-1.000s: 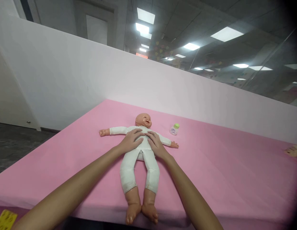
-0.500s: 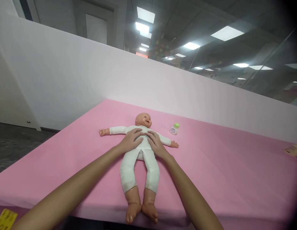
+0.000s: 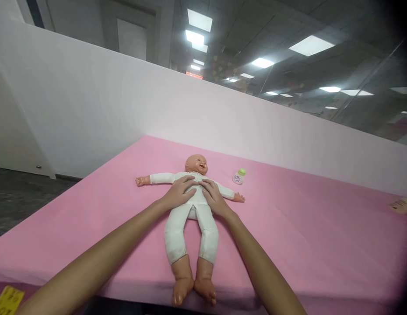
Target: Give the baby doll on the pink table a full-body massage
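Note:
A baby doll [image 3: 177,232] with a white cloth body lies on its back, its head at the far end and its feet near the table's front edge. My left hand [image 3: 180,192] rests on the left side of the doll's chest, fingers stretched out. On the right side of the chest lies my right hand [image 3: 212,197], also flat with its fingers extended. The two hands nearly meet at the fingertips over the middle of the chest. Both of the doll's arms spread out sideways on the pink cover.
The pink-covered table [image 3: 298,227] backs onto a low white wall [image 3: 223,118]. A small clear bottle [image 3: 238,177] with a green cap stands right of the doll's head. A beige object [image 3: 402,205] sits at the far right edge, a yellow label [image 3: 8,299] at the lower left.

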Available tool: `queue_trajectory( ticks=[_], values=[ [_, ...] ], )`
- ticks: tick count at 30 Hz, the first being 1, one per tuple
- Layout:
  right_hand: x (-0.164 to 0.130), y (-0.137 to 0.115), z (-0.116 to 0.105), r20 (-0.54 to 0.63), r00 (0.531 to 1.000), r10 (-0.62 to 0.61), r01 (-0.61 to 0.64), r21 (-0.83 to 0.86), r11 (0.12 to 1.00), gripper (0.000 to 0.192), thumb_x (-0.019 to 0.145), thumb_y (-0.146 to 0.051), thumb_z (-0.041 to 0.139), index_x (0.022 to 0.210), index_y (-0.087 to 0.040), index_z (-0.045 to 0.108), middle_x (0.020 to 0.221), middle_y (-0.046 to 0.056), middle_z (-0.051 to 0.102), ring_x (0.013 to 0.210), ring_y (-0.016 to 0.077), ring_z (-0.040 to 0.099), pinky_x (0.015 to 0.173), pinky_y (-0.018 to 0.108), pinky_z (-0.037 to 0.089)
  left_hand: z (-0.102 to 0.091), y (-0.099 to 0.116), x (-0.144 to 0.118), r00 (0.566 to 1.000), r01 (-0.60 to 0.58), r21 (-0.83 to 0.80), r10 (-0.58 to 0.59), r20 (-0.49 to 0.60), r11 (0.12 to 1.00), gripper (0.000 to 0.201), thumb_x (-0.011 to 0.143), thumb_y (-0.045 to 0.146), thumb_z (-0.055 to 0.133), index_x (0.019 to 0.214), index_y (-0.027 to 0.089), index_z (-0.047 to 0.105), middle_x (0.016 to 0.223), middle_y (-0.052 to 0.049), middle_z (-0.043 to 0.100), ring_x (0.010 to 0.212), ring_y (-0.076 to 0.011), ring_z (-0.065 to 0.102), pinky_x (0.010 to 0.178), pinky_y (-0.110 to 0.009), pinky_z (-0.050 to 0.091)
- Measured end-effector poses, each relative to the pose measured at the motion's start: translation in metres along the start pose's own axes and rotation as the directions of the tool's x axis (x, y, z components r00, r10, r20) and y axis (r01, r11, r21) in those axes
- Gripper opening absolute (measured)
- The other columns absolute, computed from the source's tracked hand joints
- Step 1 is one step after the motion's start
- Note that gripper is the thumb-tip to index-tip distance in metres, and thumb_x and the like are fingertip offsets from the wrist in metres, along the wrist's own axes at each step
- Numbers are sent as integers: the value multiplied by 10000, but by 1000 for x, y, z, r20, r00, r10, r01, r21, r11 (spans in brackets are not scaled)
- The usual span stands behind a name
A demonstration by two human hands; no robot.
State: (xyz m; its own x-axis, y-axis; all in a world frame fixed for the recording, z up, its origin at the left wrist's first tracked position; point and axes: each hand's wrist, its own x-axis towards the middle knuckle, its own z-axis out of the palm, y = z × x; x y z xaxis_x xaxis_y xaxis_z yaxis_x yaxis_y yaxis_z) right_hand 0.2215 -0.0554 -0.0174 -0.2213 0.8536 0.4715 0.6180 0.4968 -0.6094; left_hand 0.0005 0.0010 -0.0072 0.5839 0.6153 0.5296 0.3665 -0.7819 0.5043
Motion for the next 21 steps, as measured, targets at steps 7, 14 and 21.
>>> queue_trajectory(
  ticks=[7, 14, 21],
  values=[
    [0, 1, 0, 4, 1000, 2, -2, 8, 1000, 388, 1079, -429, 387, 1411, -341, 567, 1483, 53, 485, 1440, 232, 390, 1264, 485, 286, 0, 1, 0, 1000, 3, 8, -3, -2, 1000, 349, 1019, 370, 505, 1305, 266, 676, 1448, -84, 550, 1364, -287, 508, 1204, -506, 375],
    [0, 2, 1, -6, 1000, -1, 1, 8, 1000, 387, 1075, -435, 393, 1405, -345, 574, 1471, 53, 492, 1436, 236, 397, 1260, 482, 298, 0, 1, 0, 1000, -11, 9, 11, -13, 1000, 352, 1013, 355, 510, 1305, 259, 680, 1438, -91, 559, 1352, -289, 521, 1201, -509, 382],
    [0, -1, 0, -6, 1000, 1, -1, 8, 1000, 380, 1072, -408, 400, 1405, -337, 569, 1471, 55, 494, 1439, 235, 396, 1264, 494, 287, 1, 0, 0, 1000, -7, 23, 8, -19, 1000, 359, 1007, 337, 514, 1320, 282, 680, 1443, -82, 559, 1366, -295, 512, 1199, -527, 385]
  ],
)
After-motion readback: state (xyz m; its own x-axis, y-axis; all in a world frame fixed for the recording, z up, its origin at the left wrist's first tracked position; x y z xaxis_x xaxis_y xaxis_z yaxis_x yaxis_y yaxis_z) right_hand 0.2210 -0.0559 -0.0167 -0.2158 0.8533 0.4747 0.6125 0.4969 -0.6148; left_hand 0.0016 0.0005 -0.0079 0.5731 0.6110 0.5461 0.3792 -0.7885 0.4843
